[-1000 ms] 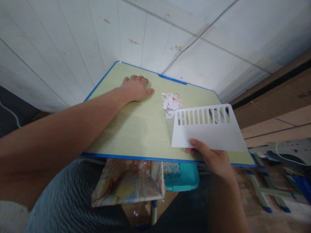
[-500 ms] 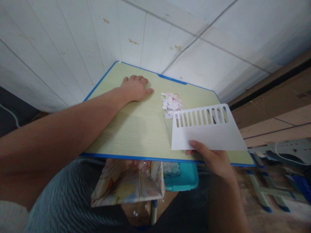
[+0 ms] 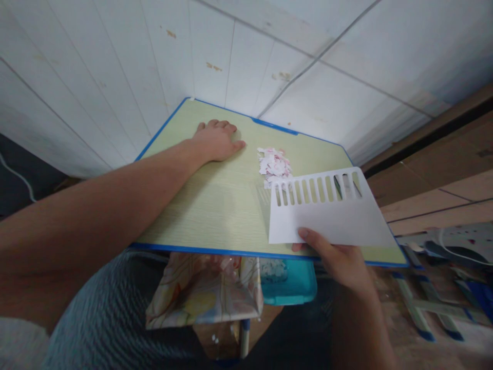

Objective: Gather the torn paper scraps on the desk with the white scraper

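Note:
My left hand (image 3: 218, 141) lies flat on the pale green tabletop (image 3: 208, 210), palm down with fingers stretched out. To the right of it is a small heap of torn white and pink paper scraps (image 3: 275, 163). My right hand (image 3: 335, 257) grips the lower edge of a flat white plastic piece with a row of slots (image 3: 316, 221), thumb on top. This slotted piece is tilted above the right part of the table, and its upper left corner covers the near side of the heap. A thing partly visible through the right-hand slots cannot be made out.
Below the table's blue front edge hangs a patterned fabric pouch (image 3: 208, 303). Beside it a turquoise plastic box (image 3: 302, 293) holds whitish bits. A white wall (image 3: 215, 46) with a grey cable (image 3: 327, 54) rises behind the table. Cardboard (image 3: 435, 159) stands at the right.
The slotted white piece has come slightly down and to the left in my right hand. My left hand stays in place on the table; the view has shifted a little.

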{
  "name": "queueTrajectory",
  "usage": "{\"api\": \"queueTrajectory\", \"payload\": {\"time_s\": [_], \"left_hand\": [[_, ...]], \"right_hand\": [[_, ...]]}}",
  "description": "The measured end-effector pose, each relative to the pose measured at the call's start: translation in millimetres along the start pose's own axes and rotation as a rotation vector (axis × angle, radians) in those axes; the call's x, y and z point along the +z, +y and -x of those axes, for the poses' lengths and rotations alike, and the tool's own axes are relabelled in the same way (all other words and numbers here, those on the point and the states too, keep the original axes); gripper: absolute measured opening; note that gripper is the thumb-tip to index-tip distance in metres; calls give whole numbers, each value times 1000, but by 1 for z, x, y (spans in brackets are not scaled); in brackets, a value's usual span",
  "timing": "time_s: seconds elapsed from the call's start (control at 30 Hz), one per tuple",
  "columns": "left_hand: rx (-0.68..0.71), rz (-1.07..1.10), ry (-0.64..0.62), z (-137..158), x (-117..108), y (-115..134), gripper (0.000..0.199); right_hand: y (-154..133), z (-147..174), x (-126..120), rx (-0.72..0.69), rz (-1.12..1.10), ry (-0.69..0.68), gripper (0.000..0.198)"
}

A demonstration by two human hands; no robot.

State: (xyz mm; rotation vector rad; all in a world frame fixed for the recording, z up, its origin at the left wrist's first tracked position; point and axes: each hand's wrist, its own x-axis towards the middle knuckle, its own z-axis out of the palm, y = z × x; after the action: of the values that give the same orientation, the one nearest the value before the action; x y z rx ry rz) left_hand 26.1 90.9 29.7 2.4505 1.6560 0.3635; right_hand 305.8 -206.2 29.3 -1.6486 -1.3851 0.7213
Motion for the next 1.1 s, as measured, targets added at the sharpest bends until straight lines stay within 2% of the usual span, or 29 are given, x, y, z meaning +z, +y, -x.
{"api": "queueTrajectory", "payload": {"time_s": [0.23,0.4,0.63,0.8,1.0,1.1], "left_hand": [[1,19,1,0,0,0,85],[-6,18,1,-1,1,0,84],[1,4,-3,-2,-1,0,84],[-4,-11,-2,-2,-1,0,85],[-5,-34,26,1,-3,4,84],[10,-70,61,8,-6,9,77]], "right_hand": [[-10,20,19,0,-17,-73,43],[-26,25,25,29,-36,-77,41],[-16,15,19,36,-114,-159,43],[-12,8,20,77,-165,-144,53],[-24,4,23,48,-208,-201,44],[-21,-3,23,29,-243,-208,42]]}}
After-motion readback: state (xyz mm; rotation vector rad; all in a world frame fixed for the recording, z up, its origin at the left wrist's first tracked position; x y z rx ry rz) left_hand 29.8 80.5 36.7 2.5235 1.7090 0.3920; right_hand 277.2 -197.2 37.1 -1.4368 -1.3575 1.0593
